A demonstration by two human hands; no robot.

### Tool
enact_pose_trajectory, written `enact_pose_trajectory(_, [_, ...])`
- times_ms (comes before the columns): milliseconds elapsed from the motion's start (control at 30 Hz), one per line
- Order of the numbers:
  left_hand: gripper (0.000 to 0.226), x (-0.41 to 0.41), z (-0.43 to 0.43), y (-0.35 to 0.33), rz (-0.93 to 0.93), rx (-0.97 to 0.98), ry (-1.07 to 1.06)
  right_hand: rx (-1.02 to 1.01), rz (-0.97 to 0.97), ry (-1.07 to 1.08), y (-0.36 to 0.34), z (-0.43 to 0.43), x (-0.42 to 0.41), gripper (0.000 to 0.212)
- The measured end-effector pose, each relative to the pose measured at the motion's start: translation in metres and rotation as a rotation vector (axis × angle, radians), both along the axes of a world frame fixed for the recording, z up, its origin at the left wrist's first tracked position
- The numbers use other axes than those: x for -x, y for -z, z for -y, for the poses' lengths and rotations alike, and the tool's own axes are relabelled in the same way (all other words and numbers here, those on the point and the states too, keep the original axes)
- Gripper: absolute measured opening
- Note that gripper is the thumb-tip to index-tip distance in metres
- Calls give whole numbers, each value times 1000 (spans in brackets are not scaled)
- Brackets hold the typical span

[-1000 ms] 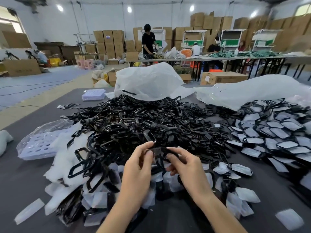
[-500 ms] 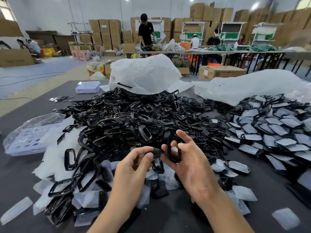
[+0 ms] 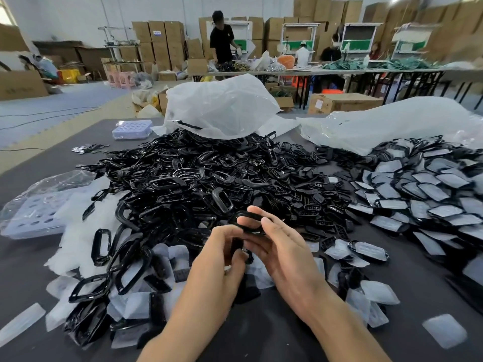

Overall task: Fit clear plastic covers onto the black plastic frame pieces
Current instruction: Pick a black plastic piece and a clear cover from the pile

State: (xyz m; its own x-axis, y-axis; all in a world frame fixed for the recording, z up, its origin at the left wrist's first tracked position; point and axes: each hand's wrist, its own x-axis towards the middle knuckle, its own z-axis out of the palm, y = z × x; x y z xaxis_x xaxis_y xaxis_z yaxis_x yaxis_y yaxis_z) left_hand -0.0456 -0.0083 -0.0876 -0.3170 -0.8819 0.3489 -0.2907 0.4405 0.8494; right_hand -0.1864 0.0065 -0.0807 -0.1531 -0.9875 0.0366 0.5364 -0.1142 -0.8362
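A big heap of black plastic frame pieces (image 3: 198, 178) covers the middle of the dark table (image 3: 261, 333). My right hand (image 3: 282, 246) holds one black frame ring (image 3: 247, 222) between thumb and fingers, just above the heap's near edge. My left hand (image 3: 222, 254) pinches a small black piece (image 3: 237, 246) right beside that ring. Clear plastic covers (image 3: 167, 257) lie scattered under and around both hands. Finished pieces with covers fitted (image 3: 418, 194) are spread at the right.
White plastic bags (image 3: 222, 105) lie behind the heap and at the right rear. A lilac tray in a clear bag (image 3: 39, 210) sits at the left; another tray (image 3: 132, 129) is further back. Other people work at long tables in the background.
Both hands have drawn closer together. My right hand's black frame ring has tilted flatter, and my left hand has brought its small black piece up against it.
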Motion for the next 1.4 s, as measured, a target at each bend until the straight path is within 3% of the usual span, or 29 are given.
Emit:
enact_pose_trajectory(67, [59,-2,-1,-2,49,84,8,-12,15,24,1,2,-1,30])
enact_pose_trajectory(133, [48,-4,1,-3,15,124,-30,-42,-39,77,3,4,0,28])
enact_pose_trajectory(333, [8,-7,7,-11,-336,-95,-87,-29,-252,62,4,0,-3,23])
enact_pose_trajectory(500, [12,-10,8,-10,-446,-172,-90,35,-270,-13,-1,-4,-8,26])
enact_pose_trajectory(633, [6,-7,6,-9,-419,-109,-128,44,-301,-69,-3,-6,-8,25])
enact_pose_trajectory(733, [19,-6,6,-6,-366,-74,-172,52,-307,-118,-3,-7,-8,28])
enact_pose_trajectory(867, [18,-7,7,-6,-346,-115,-163,42,-325,-130,-5,-9,-7,27])
enact_pose_trajectory(1000, [14,-14,13,-6,-247,-127,-103,6,-446,-68,-5,-11,-3,20])
enact_pose_trajectory(1133, [18,-15,10,-7,-111,8,-136,11,-641,15,-2,-11,-2,23])
enact_pose_trajectory(1200, [10,-17,10,-8,28,93,-156,11,-696,104,-2,-10,2,23])
enact_pose_trajectory(1267, [19,-23,13,-7,238,242,-155,1,-697,230,-2,-7,10,22])
enact_pose_trajectory(1333, [20,-29,17,-2,513,474,-123,-16,-611,327,-2,-5,19,21])
enact_pose_trajectory(1400, [26,-32,19,2,703,565,-108,-36,-537,385,0,-4,24,18])
